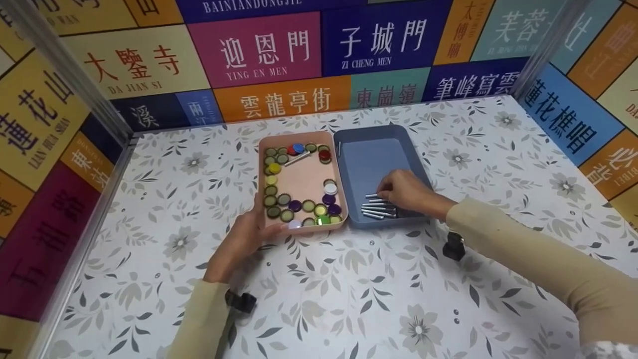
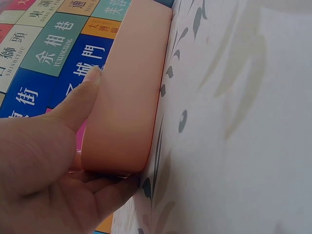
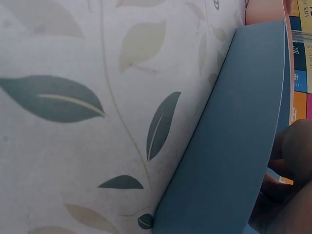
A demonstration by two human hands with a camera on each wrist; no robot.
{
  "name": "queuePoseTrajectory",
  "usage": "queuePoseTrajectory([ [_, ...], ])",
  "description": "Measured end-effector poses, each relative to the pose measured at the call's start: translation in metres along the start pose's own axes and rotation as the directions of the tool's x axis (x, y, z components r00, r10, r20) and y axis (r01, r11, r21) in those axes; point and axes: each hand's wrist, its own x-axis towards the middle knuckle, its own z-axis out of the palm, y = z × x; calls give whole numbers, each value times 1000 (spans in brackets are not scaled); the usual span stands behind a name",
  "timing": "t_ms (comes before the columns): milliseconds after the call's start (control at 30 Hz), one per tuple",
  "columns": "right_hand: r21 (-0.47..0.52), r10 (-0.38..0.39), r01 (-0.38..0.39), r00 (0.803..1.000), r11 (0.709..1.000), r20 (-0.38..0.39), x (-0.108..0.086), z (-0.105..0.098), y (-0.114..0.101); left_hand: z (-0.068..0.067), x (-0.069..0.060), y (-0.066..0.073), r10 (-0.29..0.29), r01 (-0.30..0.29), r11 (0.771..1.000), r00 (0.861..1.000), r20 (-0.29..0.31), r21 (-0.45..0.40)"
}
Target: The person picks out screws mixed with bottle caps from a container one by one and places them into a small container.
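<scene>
In the head view, my left hand (image 1: 244, 232) grips the near left corner of a pink tray (image 1: 304, 174), thumb at the rim and fingers round the side. The pink tray holds many bottle caps (image 1: 284, 199) in several colours and one silver metal rod (image 1: 297, 158). My right hand (image 1: 408, 192) reaches into the blue tray (image 1: 371, 159) beside it, its fingers curled, pinching the end of a silver metal rod (image 1: 371, 196). More silver rods (image 1: 376, 209) lie below those fingertips. In the right wrist view, the blue tray's wall (image 3: 219, 131) hides the fingertips.
Both trays stand side by side on a table with a leaf-and-flower cloth (image 1: 319, 289). A single thin rod (image 1: 339, 148) leans at the blue tray's left wall. Panels with coloured signs (image 1: 259, 50) enclose the back and sides. Dark wrist cameras (image 1: 241, 301) sit under both sleeves.
</scene>
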Motion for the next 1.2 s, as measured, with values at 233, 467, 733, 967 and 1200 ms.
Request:
queuePoseTrajectory([
  [233, 8, 11, -11, 1000, 1000, 10, -1, -3, -4, 0, 1, 1, -16, 16, 1000, 1000, -6, -27],
  [467, 4, 20, -20, 1000, 1000, 9, 1, -1, -6, -1, 0, -1, -24, 24, 1000, 1000, 10, -20],
  [733, 32, 41, -39, 997, 999, -65, 1, 2, -8, -2, 2, -1, -71, 72, 997, 997, 33, -24],
  [967, 46, -8, 15, 990, 999, -143, -1, 5, -15, -2, 2, -1, -88, 88, 996, 995, 40, -15],
  [1200, 26, -95, 101, 980, 995, -173, -5, 12, -25, 0, 1, -1, -48, 48, 998, 999, 17, -34],
])
